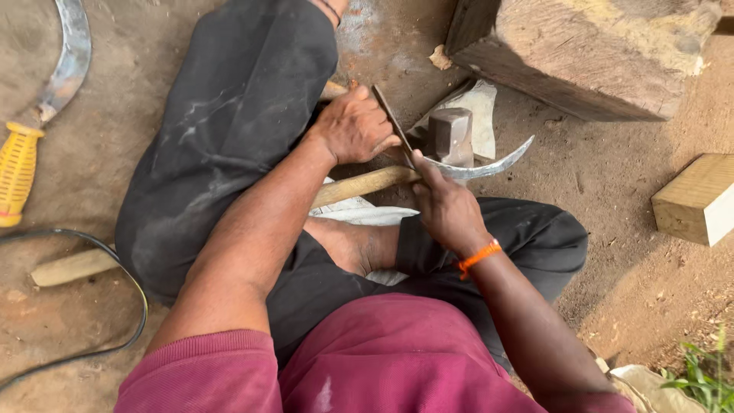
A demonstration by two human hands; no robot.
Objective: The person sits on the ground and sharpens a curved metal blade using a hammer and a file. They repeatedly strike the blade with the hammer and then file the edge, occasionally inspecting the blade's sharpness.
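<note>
I sit on the ground with legs folded, in dark trousers. My left hand (355,125) grips a thin dark metal file (392,122), angled down onto a curved sickle blade (483,166). My right hand (447,208), with an orange band at the wrist, presses the sickle where the blade meets its wooden handle (359,186). The blade lies across a small square metal anvil block (451,135) set in the ground.
A second sickle (65,69) with a yellow handle (17,177) lies at the far left. A black cable (126,275) loops past a wooden stick (73,267). A big log (589,50) stands behind the anvil, a pale wood block (697,199) at right.
</note>
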